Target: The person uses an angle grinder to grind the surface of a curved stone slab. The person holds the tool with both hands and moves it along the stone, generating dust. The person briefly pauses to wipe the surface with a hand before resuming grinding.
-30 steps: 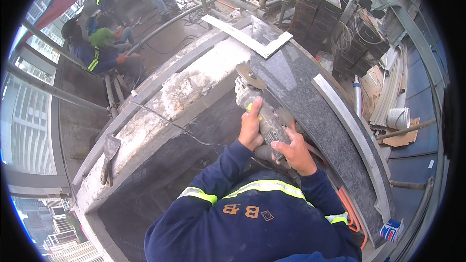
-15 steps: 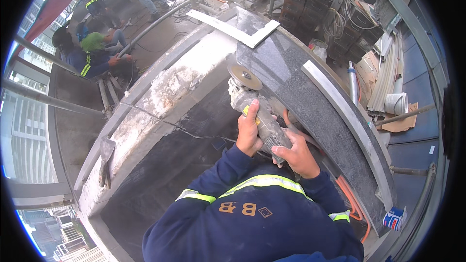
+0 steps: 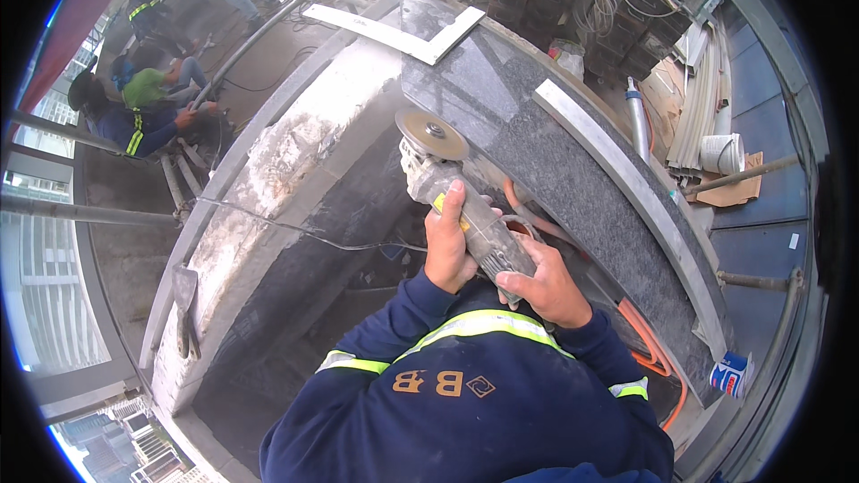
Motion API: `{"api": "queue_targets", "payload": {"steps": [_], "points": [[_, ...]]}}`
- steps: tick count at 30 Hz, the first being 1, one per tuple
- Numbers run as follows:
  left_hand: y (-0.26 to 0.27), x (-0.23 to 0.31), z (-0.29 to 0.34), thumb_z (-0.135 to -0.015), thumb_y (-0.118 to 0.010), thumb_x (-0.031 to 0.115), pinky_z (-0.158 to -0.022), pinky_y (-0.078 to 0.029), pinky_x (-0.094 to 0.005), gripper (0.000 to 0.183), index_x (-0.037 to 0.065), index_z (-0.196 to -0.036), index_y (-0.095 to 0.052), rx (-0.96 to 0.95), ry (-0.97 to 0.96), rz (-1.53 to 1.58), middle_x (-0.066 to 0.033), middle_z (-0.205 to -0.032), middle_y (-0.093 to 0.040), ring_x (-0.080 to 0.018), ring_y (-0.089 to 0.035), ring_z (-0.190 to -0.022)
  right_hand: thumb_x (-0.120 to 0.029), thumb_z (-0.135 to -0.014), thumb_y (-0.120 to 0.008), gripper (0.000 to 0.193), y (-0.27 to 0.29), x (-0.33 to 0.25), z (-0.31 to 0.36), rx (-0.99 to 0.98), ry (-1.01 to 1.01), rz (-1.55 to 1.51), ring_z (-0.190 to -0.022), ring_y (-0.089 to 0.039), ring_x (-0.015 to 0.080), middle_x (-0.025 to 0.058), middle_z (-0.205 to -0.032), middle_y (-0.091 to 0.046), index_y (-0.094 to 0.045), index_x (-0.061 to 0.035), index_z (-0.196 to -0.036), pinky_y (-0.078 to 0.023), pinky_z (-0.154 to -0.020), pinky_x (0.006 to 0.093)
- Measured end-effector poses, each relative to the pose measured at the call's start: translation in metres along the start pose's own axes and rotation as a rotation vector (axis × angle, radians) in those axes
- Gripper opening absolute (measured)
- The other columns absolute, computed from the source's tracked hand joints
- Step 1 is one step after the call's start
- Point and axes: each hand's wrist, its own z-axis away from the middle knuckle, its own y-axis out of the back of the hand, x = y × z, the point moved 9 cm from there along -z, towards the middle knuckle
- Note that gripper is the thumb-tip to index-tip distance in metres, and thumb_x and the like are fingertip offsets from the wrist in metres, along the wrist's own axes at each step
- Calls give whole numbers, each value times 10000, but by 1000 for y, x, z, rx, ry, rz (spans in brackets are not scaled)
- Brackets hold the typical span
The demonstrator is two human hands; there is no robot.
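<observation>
Both my hands are wrapped round a dusty angle grinder (image 3: 479, 224) held in front of my chest. My left hand (image 3: 449, 241) grips the body nearer the head, its thumb lying along the casing. Farther back, my right hand (image 3: 548, 286) closes on the rear end. The round cutting disc (image 3: 431, 133) points away from me, beside the inner edge of a dark granite slab (image 3: 573, 170); whether it spins I cannot tell. A white L-shaped square (image 3: 438, 46) lies across the slab's far end. A curved pale strip (image 3: 626, 179) rests along its outer side.
A rough, plaster-smeared ledge (image 3: 295, 148) curves along the left, with a trowel (image 3: 183, 304) and a cable (image 3: 313, 234) on it. Orange hose (image 3: 649, 349) runs beside me. A tin (image 3: 731, 374) stands at right, a white bucket (image 3: 721, 154) beyond. Co-workers (image 3: 148, 112) sit at far left near scaffold pipes (image 3: 89, 212).
The grinder and my left hand have shifted slightly left in view, as has much of the scene. My grip on the grinder stays the same.
</observation>
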Motion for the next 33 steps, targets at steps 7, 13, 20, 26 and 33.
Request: {"api": "queue_targets", "payload": {"steps": [7,13,20,26,33], "points": [[1,9,-6,-973,-687,522,-741,-625,-433,624,-29,-1223,-537,9,-9,-20,-163,-1042,-648,-266,-707,-894,-147,-897,-733,552,-4,0,-10,1,-16,-51,-697,-652,101,67,-915,-665,-537,73,-1364,-526,-618,249],[5,16,-16,-982,-667,531,-729,-625,-448,637,-57,-1193,-541,-20,-30,-18,-175,-1009,-647,-271,-706,-889,-166,-899,-732,543,-7,-5,-21,-2,8,-9,-675,-650,106,75,-883,-667,-543,76,-1347,-517,-583,251],[11,17,-28,-1004,-672,437,-698,-626,-404,502,-10,-1204,-564,8,11,41,-139,-968,-667,-244,-712,-829,-163,-906,-726,553,-9,-4,-32,-9,-1,4,-660,-641,103,65,-863,-670,-541,76,-1368,-514,-578,251],[10,24,-33,-997,-680,460,-703,-629,-406,531,-16,-1203,-566,-5,-20,42,-149,-989,-676,-245,-715,-854,-179,-914,-719,572,-10,-7,-39,-12,13,22,-656,-641,102,61,-872,-676,-529,73,-1391,-515,-575,249],[13,30,-41,-1000,-646,525,-741,-620,-452,644,-57,-1241,-515,-22,-38,-9,-173,-1049,-629,-267,-696,-877,-184,-911,-714,576,-13,-7,-48,-14,9,22,-657,-646,105,65,-876,-681,-527,79,-1388,-516,-572,251]]}}
